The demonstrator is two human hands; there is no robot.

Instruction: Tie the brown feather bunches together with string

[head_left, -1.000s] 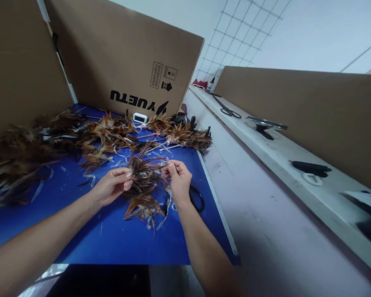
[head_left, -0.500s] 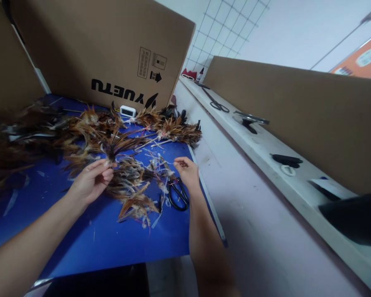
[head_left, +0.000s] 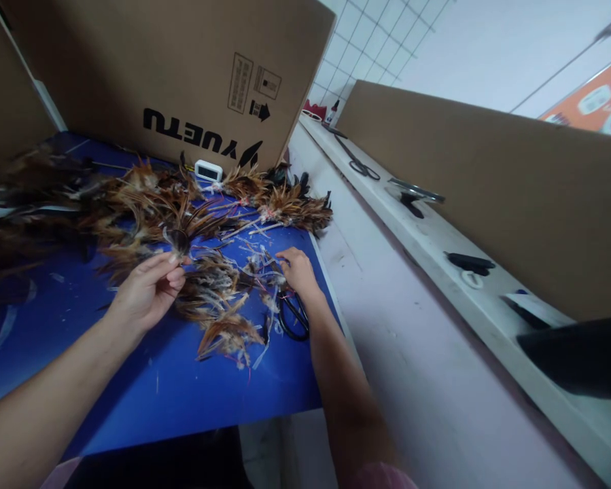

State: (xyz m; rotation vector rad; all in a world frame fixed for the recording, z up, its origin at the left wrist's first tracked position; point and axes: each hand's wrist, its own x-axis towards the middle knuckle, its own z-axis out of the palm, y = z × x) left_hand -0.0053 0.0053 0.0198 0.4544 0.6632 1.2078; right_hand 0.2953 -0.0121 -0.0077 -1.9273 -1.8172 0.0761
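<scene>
My left hand pinches a small bunch of feathers, brown and dark, by its lower end between thumb and fingertips. To the right, my right hand hovers by loose clear strips and scraps; its fingers look slightly apart, and I make out nothing in them. Black-handled scissors lie beside that wrist, partly hidden by feathers and the arm. Between the hands spreads a pile of brown and grey feathers, with more tawny feathers nearer me.
Feather bundles line the back of the blue table. Behind them stand a white digital display and a large cardboard box. A white ledge on the right bears another pair of scissors and black items.
My right hand has shifted slightly left and up toward the scraps, its fingers loosening from a pinch. The left hand keeps its hold on the feathers. The view has tilted a little.
</scene>
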